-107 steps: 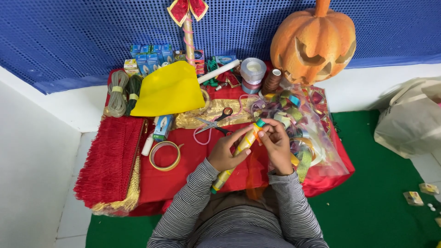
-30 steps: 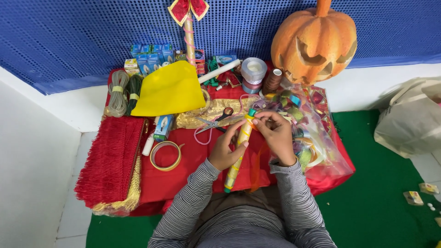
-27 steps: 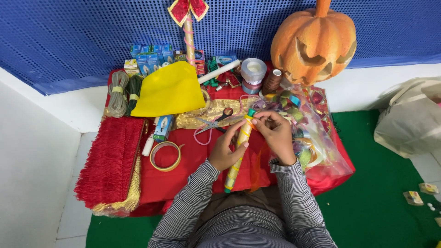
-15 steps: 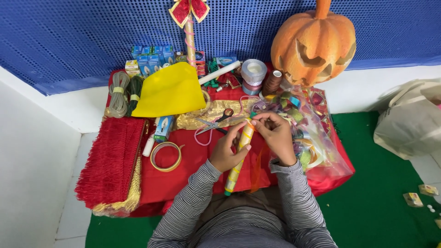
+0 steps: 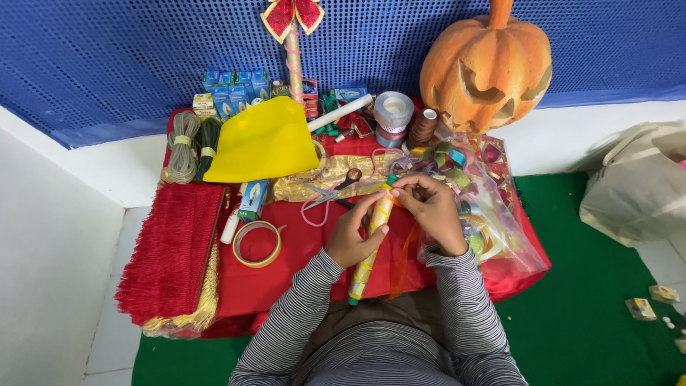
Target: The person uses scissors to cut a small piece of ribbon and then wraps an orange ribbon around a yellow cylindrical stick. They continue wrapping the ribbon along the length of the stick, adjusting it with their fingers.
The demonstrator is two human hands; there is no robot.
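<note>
Holding a yellow-wrapped stick [image 5: 373, 239] above the red-draped counter [image 5: 286, 271], the left hand [image 5: 354, 236] closes its grip around the stick's middle, while the right hand [image 5: 429, 211] pinches the far, green-tipped end between fingertips; an orange ribbon [image 5: 401, 261] hangs from near that end toward the person's lap. The stick lies tilted, its near end over the counter's near edge, just right of the scissors [image 5: 332, 191] and the tape ring [image 5: 257, 243].

Risk, as judged: the fingertip pinch at the tip looks light, so the wrapping could slip or unwind if tension drops; the loose ribbon could snag on a striped sleeve [image 5: 464, 300] or drag across the counter; the stick's overhanging near end could fall if the left grip loosens.

Containers: a clear plastic bag [image 5: 500, 229] at the right of the counter, touching the right wrist, holds many coloured ribbon rolls, its mouth toward the hands. Small blue boxes [image 5: 229, 86] stand at the far left, closed, contents hidden. A pale cloth bag [image 5: 636, 193] sits on the green floor at far right, contents not visible. A carved pumpkin [image 5: 486, 64] stands at the far right
</note>
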